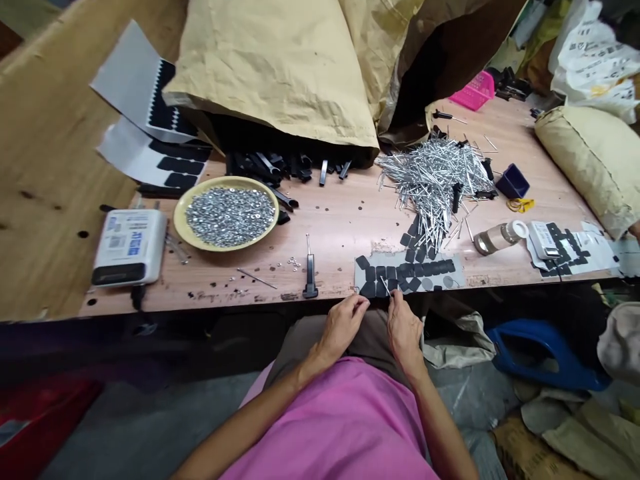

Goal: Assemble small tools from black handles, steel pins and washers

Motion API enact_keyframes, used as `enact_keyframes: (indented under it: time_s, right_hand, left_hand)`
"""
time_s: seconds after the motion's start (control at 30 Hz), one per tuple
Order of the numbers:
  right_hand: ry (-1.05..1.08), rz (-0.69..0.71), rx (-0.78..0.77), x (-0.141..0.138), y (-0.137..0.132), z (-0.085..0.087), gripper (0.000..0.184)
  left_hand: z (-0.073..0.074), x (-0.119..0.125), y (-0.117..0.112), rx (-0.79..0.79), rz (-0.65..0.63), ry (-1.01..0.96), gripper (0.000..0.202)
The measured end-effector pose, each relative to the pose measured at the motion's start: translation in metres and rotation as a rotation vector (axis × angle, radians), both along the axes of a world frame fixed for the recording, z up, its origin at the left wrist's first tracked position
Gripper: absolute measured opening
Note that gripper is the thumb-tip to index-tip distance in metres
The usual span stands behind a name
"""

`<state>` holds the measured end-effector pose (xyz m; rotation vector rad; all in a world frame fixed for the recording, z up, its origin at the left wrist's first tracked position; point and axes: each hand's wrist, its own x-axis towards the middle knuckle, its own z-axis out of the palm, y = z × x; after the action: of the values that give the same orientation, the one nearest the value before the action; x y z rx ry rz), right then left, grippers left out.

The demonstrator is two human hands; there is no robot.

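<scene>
My right hand [404,328] pinches a thin metal rod [385,285] that slants up and left over the black squares [400,272] on a grey sheet [359,265]. Just left of it, at the table's front edge, my left hand [345,323] is closed with thumb and fingertips together. Whatever those fingertips hold, if anything, is too small to make out. A black plastic piece with a metal rod standing out of it [311,275] lies left of the sheet. Another loose rod [257,278] rests farther left.
A yellow bowl of small metal washers [177,223] stands left, beside a white box-shaped device [129,243]. Behind the sheet lies a heap of metal rods [440,177]. A clear bottle [493,240] lies right. Large paper sacks [275,67] line the back.
</scene>
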<state>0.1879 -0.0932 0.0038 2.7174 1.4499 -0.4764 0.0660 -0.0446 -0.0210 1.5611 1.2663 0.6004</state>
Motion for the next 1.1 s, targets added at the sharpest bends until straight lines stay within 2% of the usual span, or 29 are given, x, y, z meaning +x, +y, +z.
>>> enact_keyframes:
  time_s: [0.17,0.3,0.43,0.57,0.63,0.77,0.93,1.03,1.1]
  right_hand:
    - [-0.062,-0.021,-0.072,-0.007,-0.005,0.006,0.024]
    - [-0.076,-0.004,-0.167,-0.007,-0.014,0.002,0.026]
    - [-0.042,-0.005,-0.066,0.005,-0.019,0.0,0.024]
    - [0.08,-0.08,-0.01,0.017,-0.016,0.002,0.03]
    - [0.167,-0.106,-0.017,0.015,-0.012,0.0,0.032]
    - [0.349,-0.062,0.007,0.006,-0.006,-0.009,0.031]
    - [0.419,-0.196,0.14,0.007,-0.007,-0.016,0.032]
    - [0.538,-0.118,0.148,0.005,-0.007,-0.021,0.028]
    - [0.626,-0.119,0.203,0.007,-0.007,-0.025,0.027]
  left_hand:
    - [-0.001,0.0,0.001,0.0,-0.023,0.004,0.016]
    - [-0.002,-0.002,0.001,-0.029,-0.03,0.014,0.017]
    - [-0.003,-0.002,0.0,-0.041,-0.033,-0.001,0.017]
    - [-0.003,-0.002,0.0,-0.031,-0.015,-0.024,0.016]
    - [-0.003,-0.002,-0.001,-0.037,-0.003,-0.031,0.016]
    - [-0.003,-0.003,0.0,-0.036,0.036,-0.053,0.015]
    - [0.001,-0.004,0.0,-0.027,0.072,-0.077,0.015]
    - [0.007,-0.002,0.0,-0.015,0.067,-0.085,0.016]
    - [0.01,-0.004,0.002,0.013,0.073,-0.089,0.017]
